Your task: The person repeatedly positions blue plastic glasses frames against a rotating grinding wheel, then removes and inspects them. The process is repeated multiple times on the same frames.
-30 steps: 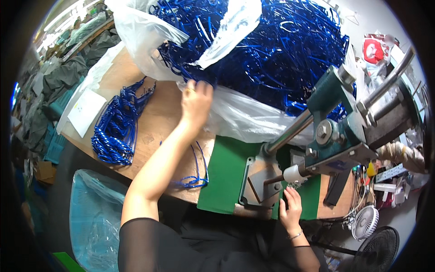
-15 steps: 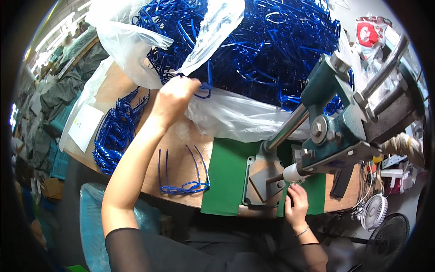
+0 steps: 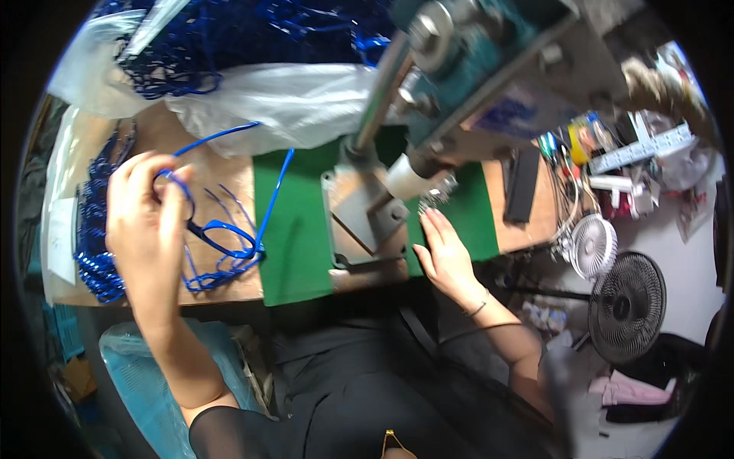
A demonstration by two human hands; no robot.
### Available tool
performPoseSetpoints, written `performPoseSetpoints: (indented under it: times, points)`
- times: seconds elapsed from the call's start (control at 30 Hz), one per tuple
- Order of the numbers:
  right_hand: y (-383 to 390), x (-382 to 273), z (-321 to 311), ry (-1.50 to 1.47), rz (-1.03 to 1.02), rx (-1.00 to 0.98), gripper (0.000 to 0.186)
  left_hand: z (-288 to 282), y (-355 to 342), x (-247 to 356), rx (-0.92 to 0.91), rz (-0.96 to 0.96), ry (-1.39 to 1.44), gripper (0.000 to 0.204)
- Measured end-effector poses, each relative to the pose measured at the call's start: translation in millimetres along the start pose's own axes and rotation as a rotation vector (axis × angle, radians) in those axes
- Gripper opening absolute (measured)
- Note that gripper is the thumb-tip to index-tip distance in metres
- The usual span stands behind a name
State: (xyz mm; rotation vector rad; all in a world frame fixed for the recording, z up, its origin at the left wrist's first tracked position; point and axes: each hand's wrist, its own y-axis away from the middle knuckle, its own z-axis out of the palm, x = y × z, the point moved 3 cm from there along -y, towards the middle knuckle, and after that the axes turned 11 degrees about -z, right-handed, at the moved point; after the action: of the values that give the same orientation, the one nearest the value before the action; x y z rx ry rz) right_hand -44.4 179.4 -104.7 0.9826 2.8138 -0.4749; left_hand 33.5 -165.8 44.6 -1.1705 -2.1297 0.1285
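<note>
My left hand (image 3: 149,218) grips a blue eyeglass frame (image 3: 262,218) by one rim. It is raised over the wooden tabletop, its temples stretching away to the upper right. Below it lie more blue eyeglass frames (image 3: 200,282), partly covered. The fingers of my right hand (image 3: 453,268) are stretched forward over a green mat (image 3: 294,268), thumb apart. Their tips reach a cluster of small shiny bits (image 3: 437,193), too small to name. Between my hands stands a hand press with a metal base plate (image 3: 348,237) and a white collar (image 3: 403,177) on its ram.
Blue frames heap in clear plastic (image 3: 252,107) along the back. A bundle of frames (image 3: 98,268) lies at the left edge, by white paper (image 3: 63,237). The press's green head (image 3: 489,61) overhangs the mat. Right are a black bar (image 3: 522,186), white fan (image 3: 593,249) and black fan (image 3: 627,306).
My left hand has come back from the blue heap with an eyeglass frame in it. My right hand's fingers have straightened toward the shiny bits. The whole view has shifted rightward.
</note>
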Motion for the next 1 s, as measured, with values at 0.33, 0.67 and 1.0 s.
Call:
performPoseSetpoints:
  times: [0.33,0.67,1.0]
  points:
    - [-3.1,30.6,-13.3,-0.406,0.390,0.228,0.010,22.2,42.3,-2.8,-0.712,-0.514,1.377,0.025]
    - [-3.9,25.7,1.0,-0.354,0.332,0.198,0.005,56.4,90.5,48.9,-0.517,-0.393,1.527,0.039]
    - [-5.5,24.3,0.3,-0.388,0.375,0.178,0.007,54.9,94.2,64.8,-0.461,-0.485,1.337,0.074]
